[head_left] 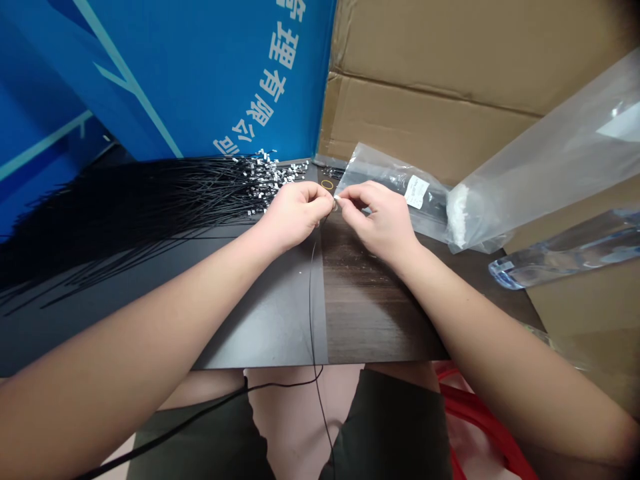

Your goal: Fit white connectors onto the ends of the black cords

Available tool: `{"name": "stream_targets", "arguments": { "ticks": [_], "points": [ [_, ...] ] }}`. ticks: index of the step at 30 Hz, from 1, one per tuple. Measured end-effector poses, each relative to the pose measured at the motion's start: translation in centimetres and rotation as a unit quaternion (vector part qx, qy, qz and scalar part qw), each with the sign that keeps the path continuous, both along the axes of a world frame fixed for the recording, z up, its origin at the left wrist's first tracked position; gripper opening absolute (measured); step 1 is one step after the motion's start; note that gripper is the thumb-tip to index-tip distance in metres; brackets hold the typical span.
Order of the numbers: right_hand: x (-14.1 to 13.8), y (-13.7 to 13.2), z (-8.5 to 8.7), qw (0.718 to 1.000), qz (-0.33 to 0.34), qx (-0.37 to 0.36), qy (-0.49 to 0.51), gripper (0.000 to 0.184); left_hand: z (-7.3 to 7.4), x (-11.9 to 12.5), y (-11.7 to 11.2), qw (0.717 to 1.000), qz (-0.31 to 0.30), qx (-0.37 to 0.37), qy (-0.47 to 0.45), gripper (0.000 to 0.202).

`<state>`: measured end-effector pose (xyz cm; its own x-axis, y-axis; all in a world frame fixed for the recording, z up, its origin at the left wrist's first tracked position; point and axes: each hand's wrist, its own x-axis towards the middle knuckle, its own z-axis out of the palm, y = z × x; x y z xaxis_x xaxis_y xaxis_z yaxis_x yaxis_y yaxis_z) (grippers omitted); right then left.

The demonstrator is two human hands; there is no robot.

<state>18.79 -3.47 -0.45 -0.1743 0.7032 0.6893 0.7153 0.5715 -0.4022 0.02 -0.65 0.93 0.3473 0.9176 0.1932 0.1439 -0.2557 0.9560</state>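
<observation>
My left hand [296, 212] and my right hand [376, 217] meet at the far middle of the dark table [360, 313], fingers pinched together. Between the fingertips sits a tiny white clip [336, 199]. A thin black cord [312, 313] runs from my left hand down over the table's front edge onto my lap. To the left lies a big bundle of black cords [125, 207], their ends tipped with small white clips [273, 175].
A blue printed box [200, 73] stands at the back left, brown cardboard [450, 60] at the back right. Clear plastic bags [545, 160] lie to the right, one [400, 180] holding dark parts. A red object [480, 420] shows below the table edge.
</observation>
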Motion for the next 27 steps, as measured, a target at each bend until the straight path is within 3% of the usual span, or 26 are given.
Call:
{"name": "stream_targets", "arguments": {
  "ticks": [27],
  "points": [
    [0.33,0.50,-0.44,0.992,0.019,0.121,-0.028,0.013,0.04,0.39,-0.49,0.999,-0.001,-0.023,-0.029,0.016]
  ]
}}
